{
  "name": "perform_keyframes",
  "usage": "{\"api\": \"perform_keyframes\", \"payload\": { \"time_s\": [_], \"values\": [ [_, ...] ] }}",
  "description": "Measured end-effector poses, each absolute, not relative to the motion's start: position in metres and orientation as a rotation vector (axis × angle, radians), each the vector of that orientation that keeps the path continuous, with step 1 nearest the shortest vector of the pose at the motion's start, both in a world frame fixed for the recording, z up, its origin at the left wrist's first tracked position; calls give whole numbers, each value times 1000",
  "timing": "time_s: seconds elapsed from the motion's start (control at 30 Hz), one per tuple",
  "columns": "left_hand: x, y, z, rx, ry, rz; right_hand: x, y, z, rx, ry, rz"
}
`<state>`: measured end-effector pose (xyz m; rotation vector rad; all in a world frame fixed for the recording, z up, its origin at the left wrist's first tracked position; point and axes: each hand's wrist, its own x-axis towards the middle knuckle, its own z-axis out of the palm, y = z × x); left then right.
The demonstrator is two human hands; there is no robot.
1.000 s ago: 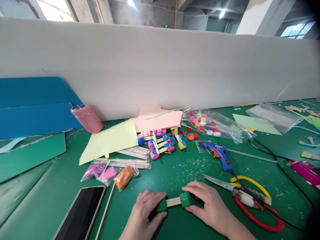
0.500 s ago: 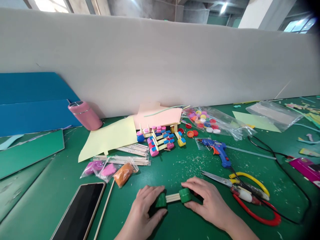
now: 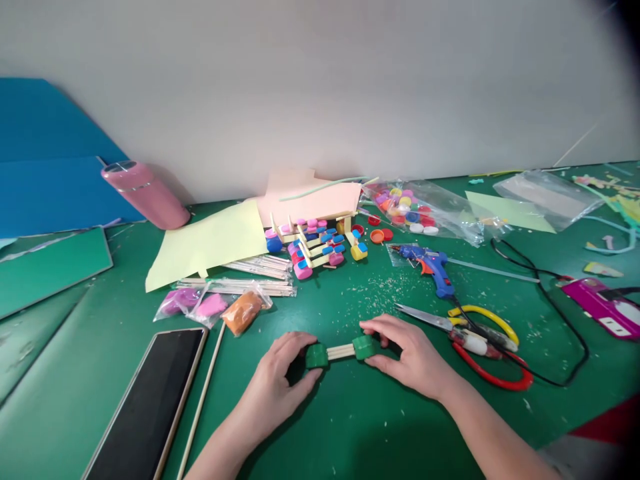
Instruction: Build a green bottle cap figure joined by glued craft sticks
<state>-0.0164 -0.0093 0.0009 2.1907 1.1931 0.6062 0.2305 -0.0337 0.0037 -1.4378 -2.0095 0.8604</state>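
Observation:
A small dumbbell-shaped piece lies low over the table, with several short pale wooden sticks side by side joining two chunky green end blocks. My left hand is closed round the left green block, fingers over the far side and thumb on the near side. At the other end my right hand grips the right green block between thumb and fingers. Parts of both blocks' outer sides are hidden by the fingers. Scissors with red and yellow handles lie right of my right hand.
A blue glue gun, its black cord and a bag of bottle caps lie right. Small cap-and-stick models stand behind. Bagged clay, a phone, a long stick and a pink flask are left.
The camera has tilted down, so the table things appear higher in the picture. Both hands keep their hold on the green-ended piece, which has hardly moved.

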Motion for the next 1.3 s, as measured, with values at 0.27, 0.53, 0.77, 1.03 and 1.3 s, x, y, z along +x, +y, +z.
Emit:
{"api": "perform_keyframes", "payload": {
  "time_s": [0.27,0.53,0.77,1.03,1.3],
  "values": [
    [-20,-9,-1,2179,1157,627,231,-34,-2,-1407,-1988,865],
    [-19,-9,-1,2164,1151,653,230,-34,2,-1392,-1978,852],
    [-19,-10,-2,2156,1168,667,231,-33,2,-1393,-1991,828],
    [-19,-10,-1,2157,1172,669,230,-34,1,-1404,-1988,826],
    [-19,-11,-3,2167,1168,674,231,-33,-1,-1415,-2002,821]
  ]
}}
